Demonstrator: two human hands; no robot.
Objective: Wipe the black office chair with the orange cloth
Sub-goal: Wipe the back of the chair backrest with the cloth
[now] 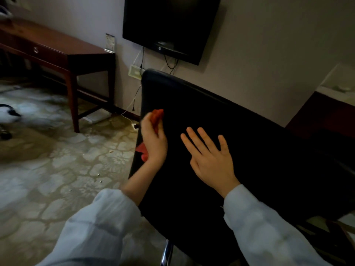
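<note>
From where I stand, the wiping looks to be under way at the side edge of the black office chair [259, 146], whose broad dark panel fills the middle of the view. The left hand [154, 143] sits at the panel's nine o'clock edge, fingers curled round the orange cloth [158, 114]. A bunch of cloth pokes out above the fingers and another fold shows beside the wrist. The right hand [209, 160], just toward three o'clock, lies flat on the panel with fingers straight and spread, holding nothing, likely steadying the chair. In this dim light I cannot tell whether the cloth actually presses the upholstery. The next move calls for sweeping the cloth toward three o'clock, so the flat hand must make room.
</note>
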